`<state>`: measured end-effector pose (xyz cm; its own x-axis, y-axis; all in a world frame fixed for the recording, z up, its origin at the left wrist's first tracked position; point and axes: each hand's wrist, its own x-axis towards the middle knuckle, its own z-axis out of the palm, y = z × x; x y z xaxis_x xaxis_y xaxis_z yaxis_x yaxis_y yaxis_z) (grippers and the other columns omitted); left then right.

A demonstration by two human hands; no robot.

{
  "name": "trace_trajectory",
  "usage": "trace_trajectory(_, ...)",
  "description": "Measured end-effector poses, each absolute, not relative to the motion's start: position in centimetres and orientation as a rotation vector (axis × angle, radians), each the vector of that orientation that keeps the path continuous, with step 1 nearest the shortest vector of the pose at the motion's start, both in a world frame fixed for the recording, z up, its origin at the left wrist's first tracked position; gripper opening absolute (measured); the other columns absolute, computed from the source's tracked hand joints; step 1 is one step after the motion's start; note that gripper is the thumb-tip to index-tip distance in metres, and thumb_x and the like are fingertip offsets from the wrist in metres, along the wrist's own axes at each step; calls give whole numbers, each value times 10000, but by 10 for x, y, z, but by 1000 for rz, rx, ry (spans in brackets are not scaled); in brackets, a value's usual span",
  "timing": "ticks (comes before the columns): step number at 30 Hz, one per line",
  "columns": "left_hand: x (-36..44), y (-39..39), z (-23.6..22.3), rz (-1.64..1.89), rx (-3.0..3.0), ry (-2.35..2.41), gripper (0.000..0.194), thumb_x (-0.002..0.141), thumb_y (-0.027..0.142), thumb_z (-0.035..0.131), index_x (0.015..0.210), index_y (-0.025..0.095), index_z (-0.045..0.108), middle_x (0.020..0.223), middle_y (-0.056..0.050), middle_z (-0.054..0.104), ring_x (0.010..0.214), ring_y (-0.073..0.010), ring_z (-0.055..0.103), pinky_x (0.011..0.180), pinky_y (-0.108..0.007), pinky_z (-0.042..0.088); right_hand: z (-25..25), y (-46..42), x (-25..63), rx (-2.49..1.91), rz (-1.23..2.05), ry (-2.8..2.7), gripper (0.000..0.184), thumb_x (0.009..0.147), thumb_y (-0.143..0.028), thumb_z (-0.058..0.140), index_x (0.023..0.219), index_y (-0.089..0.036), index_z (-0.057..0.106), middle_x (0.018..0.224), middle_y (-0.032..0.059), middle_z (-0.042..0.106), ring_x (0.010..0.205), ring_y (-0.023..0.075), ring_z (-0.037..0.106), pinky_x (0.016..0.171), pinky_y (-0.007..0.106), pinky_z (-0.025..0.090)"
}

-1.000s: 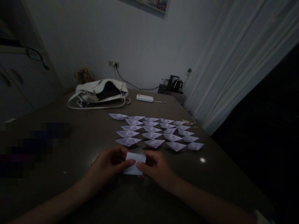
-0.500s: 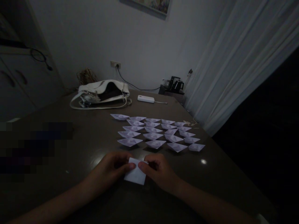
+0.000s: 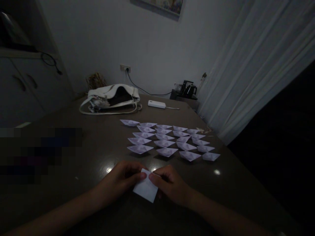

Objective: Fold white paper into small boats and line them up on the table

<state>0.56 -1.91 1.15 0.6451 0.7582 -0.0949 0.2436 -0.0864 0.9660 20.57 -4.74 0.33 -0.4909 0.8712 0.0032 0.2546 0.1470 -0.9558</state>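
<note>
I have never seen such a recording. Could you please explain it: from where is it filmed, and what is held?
There is no machine: a person works bare-handed, and one camera worn on their head looks forward and down. The left hand and right hand together hold a small piece of white paper, apparently folded. Beyond them, paper boats stand in rough rows on the dark table. Farther back lie a white bag and an oblong white object.

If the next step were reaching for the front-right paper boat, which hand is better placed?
Probably the right hand: it is nearer that paper boat than the left hand is. Both hold the folded paper, so the right must let go first.
</note>
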Motion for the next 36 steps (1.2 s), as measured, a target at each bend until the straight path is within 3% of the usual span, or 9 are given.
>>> trace_trajectory(9,4,-22,8,479,1611,785,287,860,429,580,883,155,662,788,-12,668,754,-180,597,642,-231,437,2,-49,206,-1071,1439,-1869,498,901,-527,476,569,-157,507,493,-20,467,421,78,436,395,178,301)
trace_trajectory(17,5,-27,15,492,2032,854,216,914,316,527,1041,184,642,886,-36,707,790,-187,638,678,-260,452,8,-50,205,-1083,1357,-1912,478,889,-462,476,502,-187,417,428,-59,349,382,60,322,379,194,202)
trace_trajectory(22,5,-28,15,502,2006,882,171,887,282,558,890,177,693,814,-32,723,769,-189,658,664,-252,447,9,-50,204,-1089,1305,-1982,486,893,-461,460,498,-195,361,449,-69,248,414,65,249,399,213,161)
trace_trajectory(26,5,-25,17,504,1846,896,245,879,344,531,844,159,689,781,-38,703,766,-200,640,652,-258,458,7,-49,204,-1090,1193,-1959,468,913,-420,474,525,-186,357,503,-66,266,459,68,262,434,218,187)
trace_trajectory(29,4,-25,19,501,1855,935,291,884,377,502,818,151,673,735,-31,666,715,-192,610,611,-253,440,9,-47,204,-1096,1085,-1932,399,898,-365,529,561,-168,443,540,-58,339,511,77,329,480,211,244)
trace_trajectory(32,4,-26,20,483,1999,960,294,907,345,455,821,157,665,730,-31,657,703,-189,610,619,-262,432,11,-46,205,-1124,1028,-1928,251,840,-301,611,639,-155,572,578,-43,466,549,88,420,513,204,300)
trace_trajectory(36,4,-26,16,509,2155,930,247,929,261,426,892,172,654,817,-42,690,759,-186,643,679,-272,465,11,-47,206,-1191,959,-2102,205,805,-244,634,625,-154,593,562,-39,505,524,88,450,509,206,302)
